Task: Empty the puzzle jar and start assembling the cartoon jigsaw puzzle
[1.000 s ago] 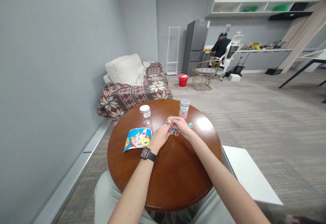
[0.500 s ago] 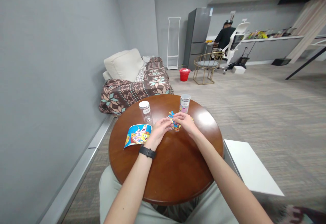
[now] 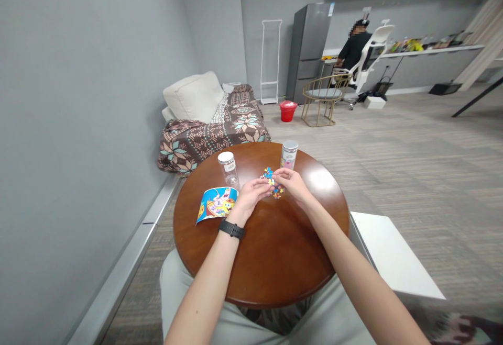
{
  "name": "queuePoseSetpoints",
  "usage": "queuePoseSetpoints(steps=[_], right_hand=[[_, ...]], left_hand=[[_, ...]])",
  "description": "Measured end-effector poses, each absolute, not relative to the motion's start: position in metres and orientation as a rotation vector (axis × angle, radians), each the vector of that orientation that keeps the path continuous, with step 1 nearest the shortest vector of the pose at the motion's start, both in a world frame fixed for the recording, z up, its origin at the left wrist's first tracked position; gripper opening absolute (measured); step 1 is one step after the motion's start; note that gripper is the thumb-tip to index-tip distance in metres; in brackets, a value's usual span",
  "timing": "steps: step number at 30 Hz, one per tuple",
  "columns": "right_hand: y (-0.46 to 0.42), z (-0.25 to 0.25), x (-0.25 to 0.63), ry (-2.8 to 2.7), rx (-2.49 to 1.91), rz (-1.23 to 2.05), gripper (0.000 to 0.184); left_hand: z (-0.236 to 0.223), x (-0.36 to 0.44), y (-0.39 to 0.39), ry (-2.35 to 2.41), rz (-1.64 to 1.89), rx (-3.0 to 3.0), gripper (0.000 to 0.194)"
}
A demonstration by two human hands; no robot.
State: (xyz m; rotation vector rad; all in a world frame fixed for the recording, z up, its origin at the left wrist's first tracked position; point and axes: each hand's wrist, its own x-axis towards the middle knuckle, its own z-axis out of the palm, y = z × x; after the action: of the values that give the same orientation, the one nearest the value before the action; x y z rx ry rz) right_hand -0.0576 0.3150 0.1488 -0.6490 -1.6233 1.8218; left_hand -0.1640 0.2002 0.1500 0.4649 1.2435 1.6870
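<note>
puzzle pieces (image 3: 278,193) lie near left hand (image 3: 250,196) and right hand (image 3: 294,183), both pinching a pale piece (image 3: 271,181).

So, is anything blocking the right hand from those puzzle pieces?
Nothing visible: the right hand is right at the puzzle pieces, with the left hand close beside it. The silver-lidded canister stands beyond, not between.

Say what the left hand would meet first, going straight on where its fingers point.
The left hand would probably meet the puzzle piece between the hands, then the right hand; exact depth is unclear.
</note>
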Motion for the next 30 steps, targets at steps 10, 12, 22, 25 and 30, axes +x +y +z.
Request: queuePoseSetpoints(steps=[10, 12, 22, 25, 30], right_hand=[[0.314, 0.152, -0.057, -1.629, -0.640, 1.833, 0.036], [0.314, 0.153, -0.056, -1.624, -0.649, 1.842, 0.036], [0.315, 0.152, -0.056, -1.610, -0.714, 1.881, 0.033], [0.316, 0.149, -0.057, -1.624, -0.707, 1.886, 0.034], [0.316, 0.149, -0.057, -1.640, -0.711, 1.872, 0.033]], left_hand=[[0.149, -0.165, 0.201, 1.218, 1.691, 0.515, 0.023], [0.149, -0.165, 0.200, 1.220, 1.688, 0.524, 0.022], [0.149, -0.163, 0.201, 1.236, 1.663, 0.552, 0.020], [0.144, -0.164, 0.202, 1.238, 1.655, 0.569, 0.023], [0.142, -0.164, 0.202, 1.238, 1.647, 0.574, 0.025]])
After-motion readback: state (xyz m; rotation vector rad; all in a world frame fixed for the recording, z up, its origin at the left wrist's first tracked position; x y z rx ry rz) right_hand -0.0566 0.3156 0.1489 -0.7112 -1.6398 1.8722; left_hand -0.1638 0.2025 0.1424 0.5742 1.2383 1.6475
